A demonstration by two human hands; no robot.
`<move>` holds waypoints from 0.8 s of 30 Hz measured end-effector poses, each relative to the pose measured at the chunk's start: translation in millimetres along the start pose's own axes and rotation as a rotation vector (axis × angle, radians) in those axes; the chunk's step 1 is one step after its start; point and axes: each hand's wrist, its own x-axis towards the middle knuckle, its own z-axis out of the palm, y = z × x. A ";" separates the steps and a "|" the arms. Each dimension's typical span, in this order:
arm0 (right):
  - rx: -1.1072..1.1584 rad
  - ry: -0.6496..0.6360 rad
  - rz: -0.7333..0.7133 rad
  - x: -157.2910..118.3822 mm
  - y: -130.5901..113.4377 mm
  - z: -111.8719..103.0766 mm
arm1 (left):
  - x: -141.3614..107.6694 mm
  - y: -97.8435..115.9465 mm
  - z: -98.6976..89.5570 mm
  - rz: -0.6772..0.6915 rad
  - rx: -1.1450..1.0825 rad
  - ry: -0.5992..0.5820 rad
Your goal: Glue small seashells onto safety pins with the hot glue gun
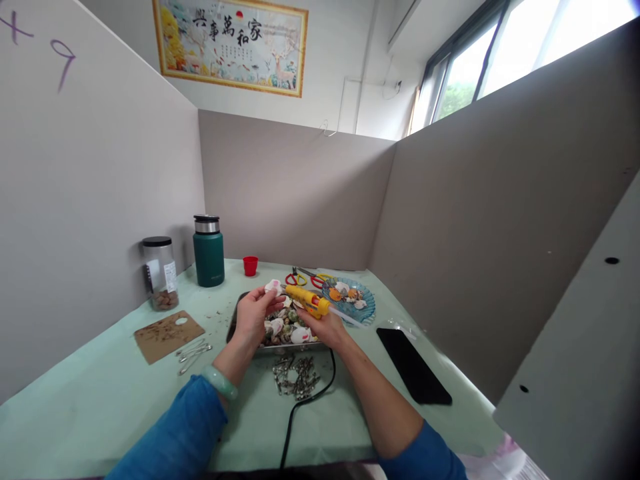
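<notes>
My left hand point(254, 311) pinches a small white shell point(273, 287) with a pink mark, held above the tray. In my right hand point(325, 327) is a yellow hot glue gun point(306, 300), its nozzle pointing left at the shell; whether they touch I cannot tell. A clear glue stick point(347, 316) juts from the gun's back end. Under both hands lies a metal tray point(295, 347) heaped with shells point(287, 327), partly hidden by the hands. The gun's black cord point(313, 399) runs down to the table's front edge.
Metal pins or clips point(297, 377) lie before the tray. Left are large safety pins point(193, 353), stained cardboard point(167, 335), a jar point(161, 273), a green bottle point(209, 253) and a red cup point(251, 266). Right are scissors point(316, 280), a blue plate point(369, 303) of shells and a black phone-like slab point(414, 367).
</notes>
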 end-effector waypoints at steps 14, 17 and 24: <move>-0.080 -0.027 0.031 0.3 3.7 -1.2 | -1.7 0.8 0.3 0.038 0.064 -0.010; -0.091 0.002 0.034 -0.1 2.8 -0.6 | -2.4 1.3 1.1 0.045 0.064 -0.008; -0.068 0.003 0.014 -1.5 -4.0 -2.0 | -1.0 1.5 0.4 0.064 0.061 -0.002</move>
